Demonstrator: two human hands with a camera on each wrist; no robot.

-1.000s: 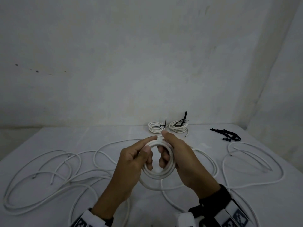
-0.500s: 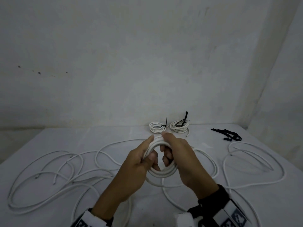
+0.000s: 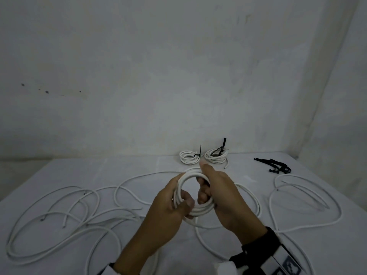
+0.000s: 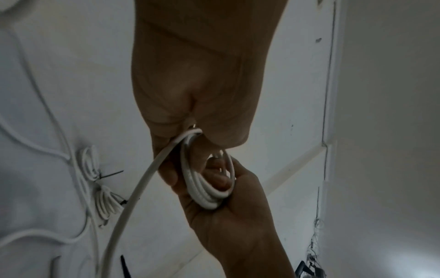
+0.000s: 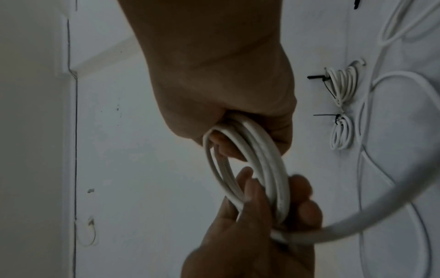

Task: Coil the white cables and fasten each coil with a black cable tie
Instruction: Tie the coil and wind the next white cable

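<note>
A small white cable coil [image 3: 200, 212] of several turns is held upright above the table between both hands. My left hand [image 3: 178, 203] grips its left side, thumb across the front. My right hand [image 3: 204, 181] grips the right side, fingers curled through the ring and thumb on top. The left wrist view shows the coil [image 4: 204, 190] running from my left hand [image 4: 190, 143] into the right palm. In the right wrist view my right hand [image 5: 238, 135] clasps the coil [image 5: 262, 159], and its loose tail [image 5: 381, 216] leads down to the table. A pile of black cable ties [image 3: 278, 167] lies far right.
Two tied coils [image 3: 188, 157] [image 3: 216, 155] with black ties sticking up sit at the table's back edge by the wall. Loose white cables sprawl on the left [image 3: 59, 215] and on the right [image 3: 307, 195]. The table [image 3: 139, 167] is white, with walls close behind and to the right.
My left hand has slid from the top of the coil down its left side, and its thumb now lies across the turns. The slack loop under the coil has shrunk.
</note>
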